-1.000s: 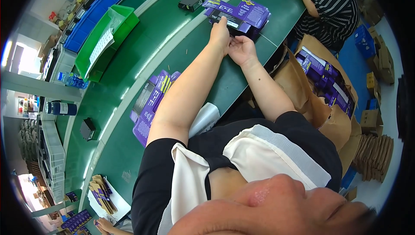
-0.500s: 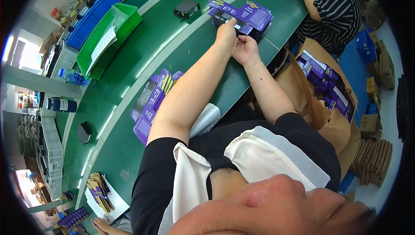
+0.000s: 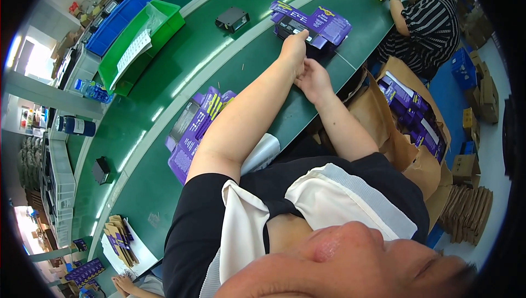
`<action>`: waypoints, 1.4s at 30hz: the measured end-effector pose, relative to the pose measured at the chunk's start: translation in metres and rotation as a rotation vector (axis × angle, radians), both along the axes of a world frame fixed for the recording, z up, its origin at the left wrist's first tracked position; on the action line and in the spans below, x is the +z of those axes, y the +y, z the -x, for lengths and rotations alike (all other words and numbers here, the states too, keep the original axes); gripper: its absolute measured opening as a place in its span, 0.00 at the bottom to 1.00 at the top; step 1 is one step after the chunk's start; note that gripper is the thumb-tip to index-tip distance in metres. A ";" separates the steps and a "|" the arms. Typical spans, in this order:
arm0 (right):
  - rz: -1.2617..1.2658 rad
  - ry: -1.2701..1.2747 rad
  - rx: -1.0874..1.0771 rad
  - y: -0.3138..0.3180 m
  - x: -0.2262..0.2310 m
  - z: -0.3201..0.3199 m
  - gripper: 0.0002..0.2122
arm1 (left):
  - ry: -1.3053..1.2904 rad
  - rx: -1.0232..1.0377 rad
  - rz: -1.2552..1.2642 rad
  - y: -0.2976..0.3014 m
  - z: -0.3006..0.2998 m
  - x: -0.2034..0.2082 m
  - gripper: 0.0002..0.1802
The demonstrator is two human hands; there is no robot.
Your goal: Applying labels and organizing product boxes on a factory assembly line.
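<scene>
At the far side of my reach, flat purple cartons with yellow print and a dark window (image 3: 323,23) lie on the green table. My left hand (image 3: 295,48) is closed on the near edge of the top carton, its thumb on the dark window. Close below it is my right hand (image 3: 315,81), its fingers curled in beside the left palm. Whether those fingers hold anything is hidden. More flat purple cartons (image 3: 189,139) lie left of my left forearm, partly covered by it.
Beyond the raised strip stand a black box-shaped device (image 3: 232,19) and a green bin (image 3: 172,19) with papers. Another black device (image 3: 101,170) is at left. A brown paper sack (image 3: 364,109) of purple cartons stands at right. A co-worker (image 3: 419,29) sits at far right.
My right hand has drawn slightly nearer to me, lower beside the left. The left hand and the carton have shifted a little to the right; the left hand keeps its grip.
</scene>
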State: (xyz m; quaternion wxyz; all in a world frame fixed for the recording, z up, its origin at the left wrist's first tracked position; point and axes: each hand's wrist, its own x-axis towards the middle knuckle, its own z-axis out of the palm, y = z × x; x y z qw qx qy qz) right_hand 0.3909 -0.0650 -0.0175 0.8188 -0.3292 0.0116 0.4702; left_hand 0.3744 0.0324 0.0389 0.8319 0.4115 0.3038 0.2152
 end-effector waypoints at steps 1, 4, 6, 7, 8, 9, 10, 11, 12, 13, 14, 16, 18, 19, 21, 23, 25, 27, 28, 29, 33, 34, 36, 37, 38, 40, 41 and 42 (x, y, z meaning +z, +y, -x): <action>0.142 -0.184 -0.004 -0.009 0.003 0.005 0.10 | -0.008 -0.007 0.021 0.000 0.001 0.001 0.20; 0.368 -0.618 -0.074 -0.021 0.014 0.009 0.08 | -0.028 -0.028 0.070 -0.001 0.002 0.006 0.21; 0.521 -1.122 -0.209 -0.027 0.021 0.007 0.07 | -0.035 -0.032 0.086 -0.002 0.002 0.010 0.21; 0.623 -1.372 -0.270 -0.029 0.026 0.004 0.06 | -0.038 -0.032 0.091 -0.003 0.002 0.012 0.21; 0.630 -1.501 -0.340 -0.030 0.030 0.000 0.06 | -0.042 -0.033 0.099 -0.004 0.003 0.014 0.21; 0.691 -1.619 -0.381 -0.031 0.036 -0.008 0.06 | -0.042 -0.035 0.102 -0.004 0.004 0.016 0.21; 0.668 -1.629 -0.403 -0.028 0.043 -0.020 0.06 | -0.046 -0.028 0.110 -0.006 0.004 0.018 0.21; 0.673 -1.873 -0.494 -0.023 0.051 -0.034 0.08 | -0.046 -0.021 0.123 -0.008 0.006 0.018 0.21; 0.668 -2.118 -0.590 -0.018 0.057 -0.046 0.12 | -0.048 -0.015 0.134 -0.010 0.008 0.019 0.21; 0.666 -2.122 -0.587 -0.013 0.059 -0.052 0.12 | -0.050 -0.012 0.136 -0.013 0.008 0.020 0.21; 0.802 -2.198 -0.502 -0.008 0.060 -0.058 0.14 | -0.070 0.000 0.141 -0.015 0.009 0.020 0.21; 1.079 -2.331 -0.319 0.003 0.061 -0.067 0.20 | -0.113 0.024 0.149 -0.017 0.008 0.021 0.21; 1.216 -2.394 -0.222 0.011 0.063 -0.074 0.23 | -0.139 0.041 0.152 -0.015 0.006 0.021 0.20; 1.245 -2.359 -0.149 0.014 0.064 -0.077 0.24 | -0.121 0.029 0.131 -0.013 0.005 0.020 0.20; 1.298 -2.283 0.000 0.019 0.065 -0.079 0.27 | -0.080 0.005 0.090 -0.008 0.004 0.017 0.20; 1.320 -2.242 0.082 0.022 0.065 -0.078 0.29 | -0.054 -0.003 0.074 -0.005 0.004 0.012 0.20; 1.322 -2.239 0.049 0.023 0.065 -0.077 0.28 | -0.041 -0.016 0.078 -0.003 0.003 0.009 0.19; 1.318 -2.232 0.010 0.024 0.065 -0.076 0.28 | -0.029 -0.031 0.079 -0.002 0.002 0.007 0.19; 1.325 -2.237 0.013 0.024 0.066 -0.076 0.28 | -0.023 -0.039 0.081 -0.002 0.002 0.007 0.19; 1.329 -2.238 0.015 0.024 0.066 -0.077 0.28 | -0.018 -0.037 0.078 -0.004 0.003 0.007 0.20; 1.342 -2.244 0.022 0.024 0.068 -0.079 0.28 | 0.017 0.010 0.055 -0.012 0.005 0.010 0.21; 1.342 -2.247 0.016 0.024 0.067 -0.080 0.27 | 0.029 0.030 0.048 -0.016 0.006 0.012 0.21; 1.340 -2.252 0.011 0.024 0.066 -0.080 0.27 | 0.060 0.069 0.025 -0.023 0.009 0.018 0.22; 1.342 -2.246 0.032 0.023 0.065 -0.079 0.26 | 0.075 0.086 0.017 -0.028 0.012 0.022 0.22; 1.331 -2.257 0.015 0.023 0.065 -0.079 0.26 | 0.089 0.105 0.005 -0.032 0.016 0.028 0.22; 1.304 -2.277 -0.063 0.021 0.064 -0.078 0.26 | 0.105 0.123 -0.019 -0.041 0.025 0.042 0.23; 1.291 -2.287 -0.100 0.020 0.065 -0.077 0.25 | 0.107 0.131 -0.034 -0.045 0.032 0.051 0.24; 1.273 -2.294 -0.145 0.018 0.066 -0.076 0.25 | 0.108 0.124 -0.057 -0.051 0.040 0.061 0.24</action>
